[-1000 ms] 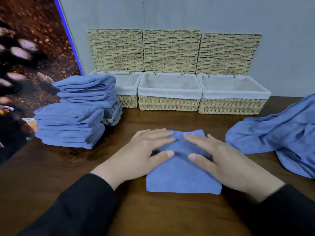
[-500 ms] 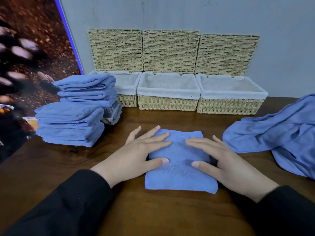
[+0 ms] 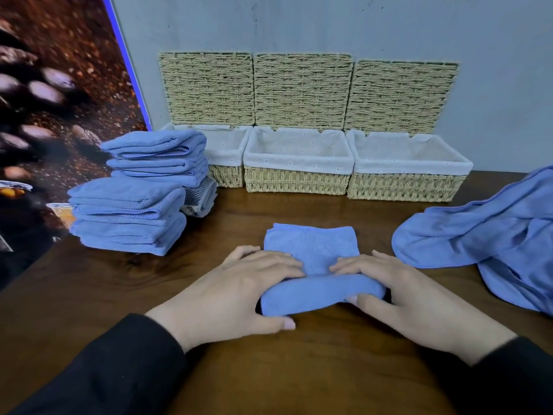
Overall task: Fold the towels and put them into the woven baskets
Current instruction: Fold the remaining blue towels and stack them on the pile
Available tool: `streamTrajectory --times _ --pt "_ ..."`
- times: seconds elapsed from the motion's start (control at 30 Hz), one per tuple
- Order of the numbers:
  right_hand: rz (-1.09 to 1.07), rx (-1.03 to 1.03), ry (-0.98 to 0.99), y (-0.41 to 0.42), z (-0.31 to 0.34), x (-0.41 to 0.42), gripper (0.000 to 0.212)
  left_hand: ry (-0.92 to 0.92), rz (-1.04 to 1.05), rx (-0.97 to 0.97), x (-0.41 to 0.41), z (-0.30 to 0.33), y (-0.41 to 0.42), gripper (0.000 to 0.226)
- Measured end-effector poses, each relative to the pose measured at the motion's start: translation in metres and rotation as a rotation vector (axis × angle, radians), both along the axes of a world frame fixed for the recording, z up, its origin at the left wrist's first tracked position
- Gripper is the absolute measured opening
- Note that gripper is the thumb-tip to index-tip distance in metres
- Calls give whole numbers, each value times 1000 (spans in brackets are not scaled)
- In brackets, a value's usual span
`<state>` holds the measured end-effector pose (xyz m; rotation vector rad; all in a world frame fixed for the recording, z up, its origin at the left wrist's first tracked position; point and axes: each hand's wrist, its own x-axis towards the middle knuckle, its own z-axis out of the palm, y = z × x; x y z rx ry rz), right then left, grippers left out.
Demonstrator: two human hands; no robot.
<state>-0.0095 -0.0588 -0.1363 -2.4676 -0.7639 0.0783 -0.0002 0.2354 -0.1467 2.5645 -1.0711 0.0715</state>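
Near the table's (image 3: 89,295) front edge, we hold the blue towel (image 3: 311,247): left hand (image 3: 236,295) and right hand (image 3: 410,298) each pinch its lifted near hem. Carry that hem squarely to the far edge; thumbs seem underneath.

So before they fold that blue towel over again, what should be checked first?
1. Both hands grip the near edge of the small blue towel: left hand, right hand: ok.
2. Near edge lifted evenly: ok.
3. Far corners aligned: cannot tell.
4. Middle woven basket with white liner open: ok.
5. Dark wooden table beyond the towel free: ok.
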Motion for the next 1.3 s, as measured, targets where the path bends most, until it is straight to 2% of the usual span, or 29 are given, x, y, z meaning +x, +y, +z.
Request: streamTrajectory --times 0.1,0.2,0.3,0.43,0.53,0.6,0.67,0.73,0.8,0.87,0.97,1.07,1.13,1.23,1.3 --pt "5 -16 12 1 4 -1 33 -86 46 -110 2 0 0 24" --pt "-9 -64 -39 4 3 -2 43 40 144 -262 -2 5 0 4" --pt "-125 8 -108 8 4 -6 30 184 256 -390 -4 10 2 7" --pt "-199 266 43 12 10 -8 20 341 296 -565 -5 16 0 16" --pt "-250 466 129 18 9 -5 24 419 343 -675 -4 18 -4 7" --pt "-297 456 91 19 1 0 37 430 399 -728 -1 15 -7 15" --pt "-339 293 -60 18 -6 5 44 322 495 -651 6 7 -8 30" --pt "-320 166 -233 19 -9 8 37 109 529 -509 10 1 -5 36" --pt "-260 78 -413 22 -12 10 27 -108 418 -398 10 1 -4 28" --pt "-203 10 -501 23 -18 10 26 -220 264 -301 6 3 -7 29" --pt "-106 -46 -381 22 -17 7 35 -163 119 -87 0 1 -12 51" --pt "-60 -64 -126 15 -10 3 59 -40 145 91 0 -2 -13 70" --pt "-40 -70 -8 10 -8 5 72 16 164 118 2 -1 -12 73" --pt "-2 -125 59 9 -8 10 92 84 169 85 5 -1 -12 76" --pt "15 -135 79 8 -9 14 94 108 162 43 8 -2 -9 78"
